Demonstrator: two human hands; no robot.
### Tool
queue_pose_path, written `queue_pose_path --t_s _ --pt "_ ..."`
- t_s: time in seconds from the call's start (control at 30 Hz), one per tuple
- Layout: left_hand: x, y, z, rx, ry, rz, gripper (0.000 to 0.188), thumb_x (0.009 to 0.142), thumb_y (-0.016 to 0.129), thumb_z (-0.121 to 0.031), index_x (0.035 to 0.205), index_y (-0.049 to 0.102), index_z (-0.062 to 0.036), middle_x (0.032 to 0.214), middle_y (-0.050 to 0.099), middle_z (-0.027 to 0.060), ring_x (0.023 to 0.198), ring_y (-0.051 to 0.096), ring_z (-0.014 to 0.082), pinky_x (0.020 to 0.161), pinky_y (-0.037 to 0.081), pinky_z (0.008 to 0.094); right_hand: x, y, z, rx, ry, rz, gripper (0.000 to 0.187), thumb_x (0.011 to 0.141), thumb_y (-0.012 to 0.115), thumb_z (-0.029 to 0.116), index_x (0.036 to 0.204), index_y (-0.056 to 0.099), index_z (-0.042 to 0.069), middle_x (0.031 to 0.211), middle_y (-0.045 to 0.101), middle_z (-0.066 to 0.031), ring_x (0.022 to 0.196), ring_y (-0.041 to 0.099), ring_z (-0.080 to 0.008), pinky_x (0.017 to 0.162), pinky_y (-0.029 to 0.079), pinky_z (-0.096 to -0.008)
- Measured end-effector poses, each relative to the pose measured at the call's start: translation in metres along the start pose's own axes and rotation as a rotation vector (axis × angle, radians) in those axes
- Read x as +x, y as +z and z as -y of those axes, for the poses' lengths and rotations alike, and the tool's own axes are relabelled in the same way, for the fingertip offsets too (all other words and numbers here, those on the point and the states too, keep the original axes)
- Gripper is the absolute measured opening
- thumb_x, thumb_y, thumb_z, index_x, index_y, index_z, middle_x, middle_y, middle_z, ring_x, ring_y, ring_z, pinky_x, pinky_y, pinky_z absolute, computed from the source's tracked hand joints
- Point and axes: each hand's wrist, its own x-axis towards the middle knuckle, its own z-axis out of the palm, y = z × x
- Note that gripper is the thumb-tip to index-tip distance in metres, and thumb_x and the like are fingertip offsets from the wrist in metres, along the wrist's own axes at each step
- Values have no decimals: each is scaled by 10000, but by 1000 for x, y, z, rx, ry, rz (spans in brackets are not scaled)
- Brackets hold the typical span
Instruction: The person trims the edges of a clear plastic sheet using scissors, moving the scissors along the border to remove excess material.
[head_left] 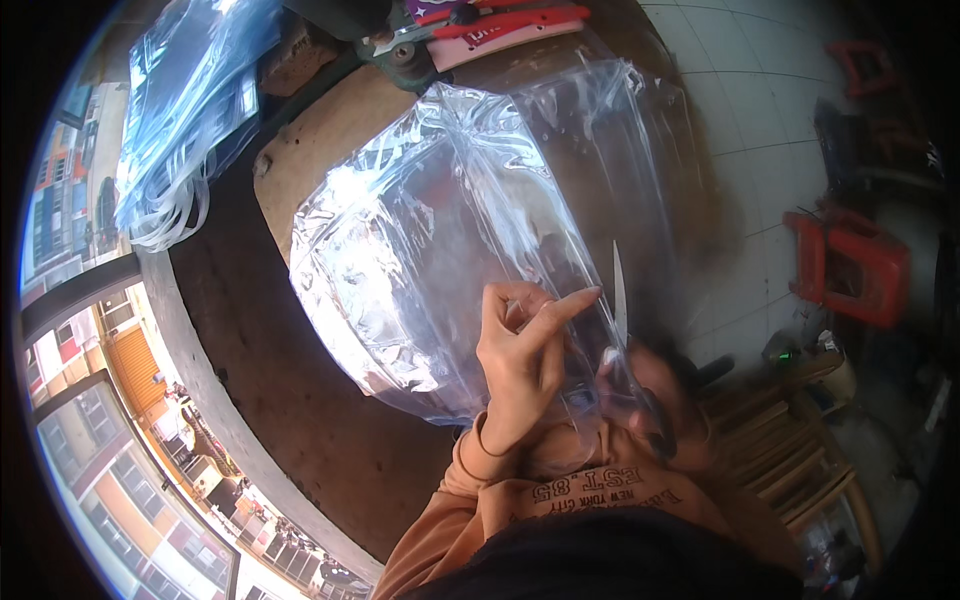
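A large clear plastic bag (450,220), shiny and creased, spreads across the table and reaches down to my lap. My left hand (525,350) is closed on the bag near its right edge, with one finger stretched along the plastic toward the scissors. In my right hand (665,385) is a pair of scissors (620,290). Their pale blades point away from me, close beside the bag's edge, and the dark handles sit by my palm. Some of my right fingers show through the plastic or are hidden by it.
A stack of clear plastic bags with white straps (190,130) lies at the far left. A green metal machine part (405,60) and red-handled tools (510,22) stand at the table's far edge (300,140). To the right are a red stool (850,265) and a wooden chair (780,460).
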Motion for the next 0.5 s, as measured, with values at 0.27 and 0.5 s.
queue_pose_path --t_s 0.27,0.5 --pt "3 2 -1 114 26 -31 474 714 495 175 1027 705 -112 869 399 70 679 481 135 539 425 247 1 -11 -10 39 -12 -11 723 681 785 469 1111 432 7 894 431 9 778 386 -58 699 330 -200" --pt "2 1 -9 168 63 -14 480 749 508 160 1106 671 -118 857 390 78 694 483 149 529 437 263 2 -8 9 -43 59 -32 728 657 790 498 1094 464 15 848 436 2 772 392 -59 673 328 -197"
